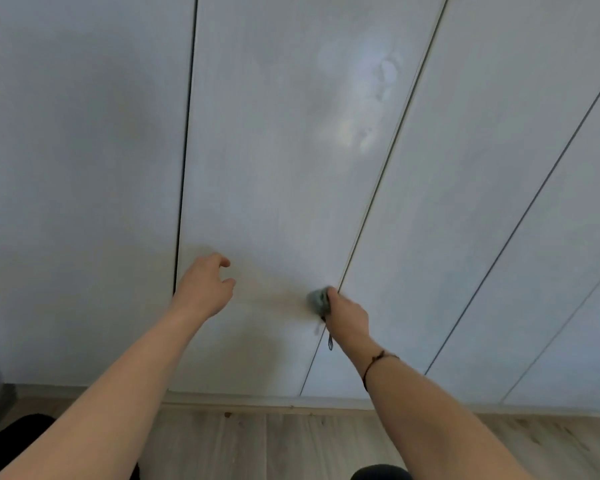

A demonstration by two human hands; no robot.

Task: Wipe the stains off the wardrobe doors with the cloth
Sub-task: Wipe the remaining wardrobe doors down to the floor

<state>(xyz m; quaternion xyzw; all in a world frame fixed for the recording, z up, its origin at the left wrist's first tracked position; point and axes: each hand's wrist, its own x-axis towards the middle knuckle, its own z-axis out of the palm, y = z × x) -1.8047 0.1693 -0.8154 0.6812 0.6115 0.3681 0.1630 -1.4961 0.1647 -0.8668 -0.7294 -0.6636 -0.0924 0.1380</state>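
Cloth (317, 300) bunched in her right hand (347, 317), fingers curled round it, pressed low on the middle wardrobe door (278, 188) by its right edge for scrubbing; left hand (205, 287) hovers near the door's left edge, fingers loosely curled, holding nothing

Pale wood-plank floor (291, 445), with a grey skirting board (0, 396) at far left.

Smooth, semi-gloss wardrobe doors (274, 202), prob. laminate; soft grey-green cloth (316, 300); matt wood-grain floor (291, 441).
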